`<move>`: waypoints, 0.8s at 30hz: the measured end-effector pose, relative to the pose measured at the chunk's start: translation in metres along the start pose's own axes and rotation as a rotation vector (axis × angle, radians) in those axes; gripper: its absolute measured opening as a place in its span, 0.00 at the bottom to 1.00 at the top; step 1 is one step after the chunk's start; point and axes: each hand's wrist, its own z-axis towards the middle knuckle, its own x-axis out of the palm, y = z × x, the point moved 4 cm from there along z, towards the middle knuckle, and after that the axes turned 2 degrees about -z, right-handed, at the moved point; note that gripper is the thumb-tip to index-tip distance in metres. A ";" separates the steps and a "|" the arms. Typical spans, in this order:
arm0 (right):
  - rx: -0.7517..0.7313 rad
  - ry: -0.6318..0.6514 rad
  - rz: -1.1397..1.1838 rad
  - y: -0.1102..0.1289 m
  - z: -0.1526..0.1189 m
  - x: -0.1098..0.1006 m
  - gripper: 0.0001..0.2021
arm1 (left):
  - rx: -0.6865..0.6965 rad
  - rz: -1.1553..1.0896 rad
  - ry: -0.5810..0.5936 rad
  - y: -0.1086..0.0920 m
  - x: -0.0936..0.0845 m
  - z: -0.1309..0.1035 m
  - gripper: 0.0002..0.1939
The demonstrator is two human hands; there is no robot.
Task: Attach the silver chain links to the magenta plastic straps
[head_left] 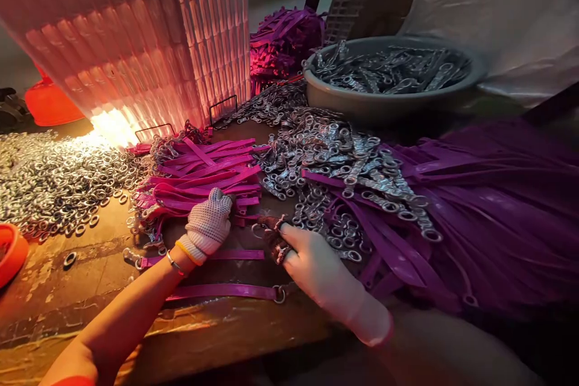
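Observation:
My left hand (210, 223), in a white dotted glove, is closed over the free ends of a pile of purple straps (212, 175). A purple strap end (246, 218) sticks out beside its fingers, apparently gripped by them. Close to its right is my right hand (307, 256), in a pale glove with dark, worn-looking fingertips. These fingers are pinched together, and a small curved metal ring (257, 231) pokes out at their tips. A single purple strap (221, 292) with a metal ring at its right end lies below both hands on the wooden table (104, 283).
Loose metal rings (58, 181) are heaped at left, metal snap hooks (325, 145) at centre. A grey basin (389, 99) of metal hooks stands behind. More purple straps (465, 211) spread at right. Translucent corrugated sheeting (136, 42) and an orange container (11, 253) are at left.

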 end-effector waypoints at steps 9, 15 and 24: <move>-0.228 0.043 -0.104 0.035 -0.014 0.025 0.18 | -0.359 -1.249 0.263 0.015 -0.001 -0.074 0.16; -0.212 0.146 -0.514 0.046 -0.024 0.040 0.10 | -0.398 -1.388 0.424 0.006 0.014 -0.102 0.19; -0.210 0.134 -0.600 0.046 -0.024 0.049 0.09 | -0.206 -1.231 0.503 -0.003 0.022 -0.103 0.15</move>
